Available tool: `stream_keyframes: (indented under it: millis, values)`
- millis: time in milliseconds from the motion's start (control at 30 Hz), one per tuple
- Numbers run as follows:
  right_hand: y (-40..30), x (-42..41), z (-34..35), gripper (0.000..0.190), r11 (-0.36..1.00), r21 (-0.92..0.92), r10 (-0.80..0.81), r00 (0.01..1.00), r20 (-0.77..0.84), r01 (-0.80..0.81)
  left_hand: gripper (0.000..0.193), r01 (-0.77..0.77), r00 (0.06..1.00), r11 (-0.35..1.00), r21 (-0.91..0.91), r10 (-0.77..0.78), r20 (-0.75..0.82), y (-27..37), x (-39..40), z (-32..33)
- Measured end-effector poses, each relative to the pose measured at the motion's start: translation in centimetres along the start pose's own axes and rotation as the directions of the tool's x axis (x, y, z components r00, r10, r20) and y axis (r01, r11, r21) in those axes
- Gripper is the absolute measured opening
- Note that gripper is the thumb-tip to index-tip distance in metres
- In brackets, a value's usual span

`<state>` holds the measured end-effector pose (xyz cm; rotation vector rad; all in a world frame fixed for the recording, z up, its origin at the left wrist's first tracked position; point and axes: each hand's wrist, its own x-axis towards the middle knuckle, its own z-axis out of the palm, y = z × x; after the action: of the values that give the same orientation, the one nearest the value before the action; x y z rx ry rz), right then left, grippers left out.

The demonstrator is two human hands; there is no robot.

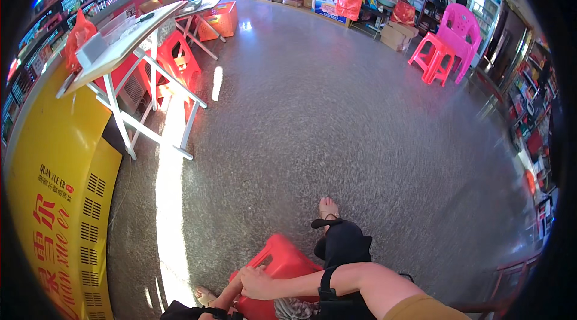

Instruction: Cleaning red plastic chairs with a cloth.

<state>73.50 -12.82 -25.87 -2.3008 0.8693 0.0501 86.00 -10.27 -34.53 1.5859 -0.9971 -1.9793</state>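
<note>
A red plastic stool (288, 261) stands low in the view, beside my legs. Over its left part my two hands meet. My right hand (257, 283) has curled fingers and lies against my left hand (241, 273), partly covering it. Whether either one grips the stool's edge cannot be told, as the fingers are small and overlapped. Black straps circle both forearms. A grey patterned cloth (293, 308) shows beneath my right forearm, against the red plastic.
A white-legged folding table (130, 40) stands at the left, with red stools (178, 56) beneath it, beside a yellow freezer cabinet (54, 148). Farther off are an orange crate (221, 22), a cardboard box (396, 36), a red stool (432, 57) and a pink chair (462, 34). Shelves line the right.
</note>
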Motion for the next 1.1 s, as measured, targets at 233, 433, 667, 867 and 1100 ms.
stream_keyframes:
  millis: [233, 433, 667, 867, 1100]
  values:
    - [-0.3, 0.3, -0.9, 0.039, 1.000, 0.001, -0.012, 0.999, 0.051, 0.012, 0.026, -0.030, 1.000, 0.998, 0.060, 0.030, 0.005, 0.3, 0.2, -0.6]
    - [-0.7, -0.3, -3.2, 0.048, 0.996, -0.082, 0.034, 0.997, 0.073, -0.027, 0.026, -0.087, 0.996, 0.991, 0.098, 0.085, 0.027, 0.4, 0.4, -0.5]
    - [0.5, -0.7, -6.5, 0.090, 0.982, 0.076, -0.189, 0.944, 0.272, 0.174, 0.037, -0.426, 0.638, 0.189, 0.885, 0.756, 0.145, -0.3, -3.1, -4.2]
    - [3.2, 1.0, -8.6, 0.085, 0.987, -0.092, -0.112, 0.976, 0.188, 0.131, 0.067, 0.149, 0.739, 0.823, -0.548, -0.461, -0.492, 4.1, -12.5, 2.5]
    - [4.1, 2.2, -11.0, 0.072, 0.989, -0.071, -0.116, 0.975, 0.188, 0.131, 0.066, 0.027, 0.891, 0.986, -0.167, -0.100, -0.443, 1.0, -13.8, 8.2]
